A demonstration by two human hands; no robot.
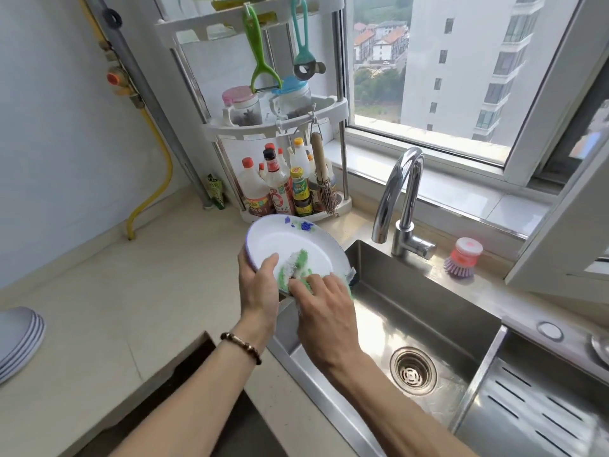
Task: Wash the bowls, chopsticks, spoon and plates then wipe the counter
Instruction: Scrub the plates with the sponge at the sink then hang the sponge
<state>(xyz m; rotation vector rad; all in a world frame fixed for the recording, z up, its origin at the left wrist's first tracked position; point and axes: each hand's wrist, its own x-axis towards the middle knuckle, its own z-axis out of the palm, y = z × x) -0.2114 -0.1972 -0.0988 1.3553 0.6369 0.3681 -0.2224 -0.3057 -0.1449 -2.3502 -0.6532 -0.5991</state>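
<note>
- Left hand (258,285): forearm reaching in from the near left, a beaded bracelet (241,347) on the wrist; the fingers curl behind the rim of a white round plate with a blue edge and blue-green floral motif (290,245), and the thumb lies across its inner face, gripping it.
- Right hand (324,311): forearm entering from the near right; the fingers are bent over a green-and-white scrubbing cloth (295,267), pressing it against the near part of the plate's face.
- Stainless steel sink (445,324): rectangular basin at right, with a round drain strainer (413,371) in its floor; a perforated steel tray (534,413) sits at its near right.
- White three-tier corner rack (280,127): far centre; the bottom tier holds sauce and vinegar bottles (276,189), the middle tier two lidded jars (267,105); a green peeler (260,57) hangs from the top.
- Plate: tilted with its face toward the viewer, held above the left edge of the sink where it meets the beige counter (115,291).
- Stack of white plates (19,341): on the counter at the far left edge of view.
- Chrome gooseneck tap (400,199): behind the sink; a red-and-purple dish brush (463,257) stands to its right.
</note>
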